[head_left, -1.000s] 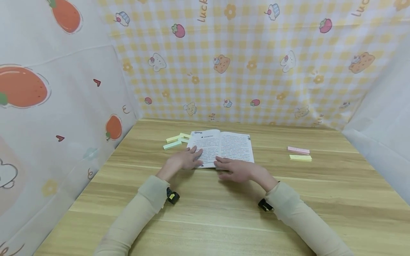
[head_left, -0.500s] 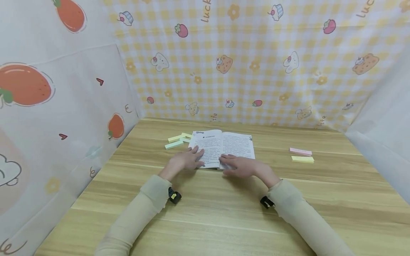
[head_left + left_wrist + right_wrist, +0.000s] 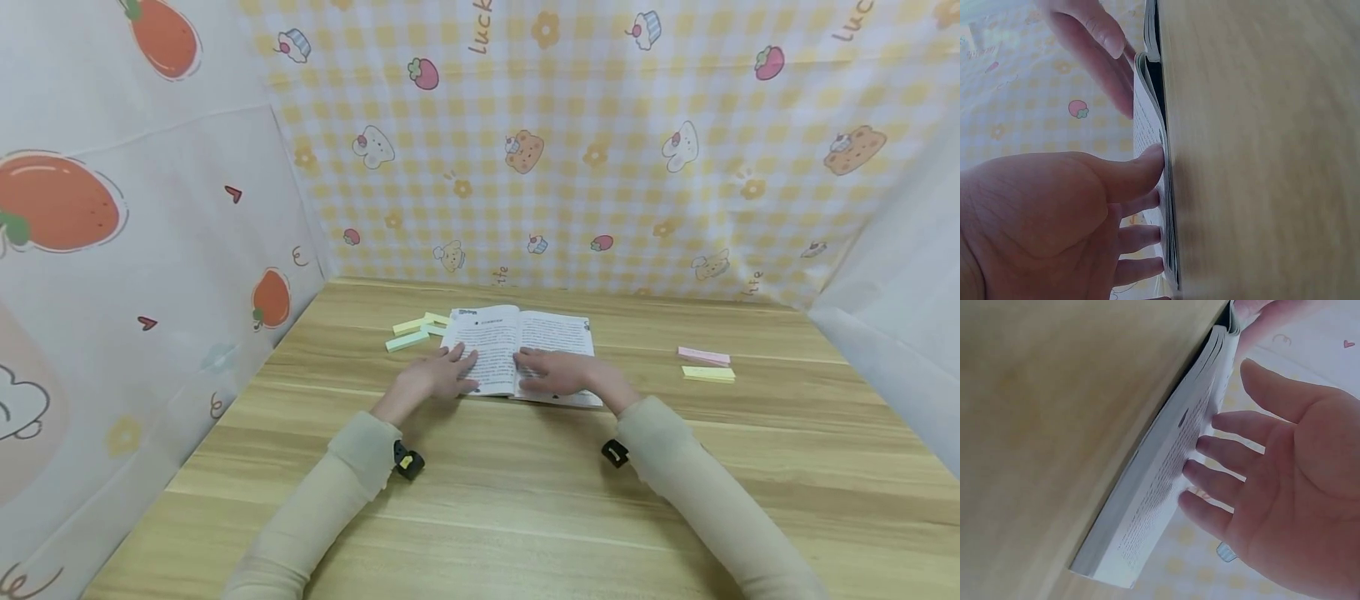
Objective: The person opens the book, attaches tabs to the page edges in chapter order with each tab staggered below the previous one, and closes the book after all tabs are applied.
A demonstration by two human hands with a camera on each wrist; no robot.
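Note:
An open book [image 3: 491, 333] with printed white pages lies on the wooden table. My left hand [image 3: 438, 375] rests on the lower left of its left page, fingers spread; in the left wrist view the thumb and fingertips of that left hand [image 3: 1054, 212] press the page close to the edge. Over the right page is my right hand [image 3: 558, 372], its fingers straight and pointing toward the spine. The right wrist view shows the fingertips of the right hand [image 3: 1241, 462] right at the printed page [image 3: 1160, 481], with the thumb held off it.
Yellow and green sticky-note strips [image 3: 408, 339] lie left of the book. A pink strip [image 3: 703, 356] and a yellow strip [image 3: 708, 373] lie to its right. Behind the wooden table [image 3: 480, 500] hangs a checked cloth [image 3: 570, 200].
My right hand has moved up from the book's lower edge onto the right page, uncovering that page's bottom edge. My left hand stays where it was on the left page.

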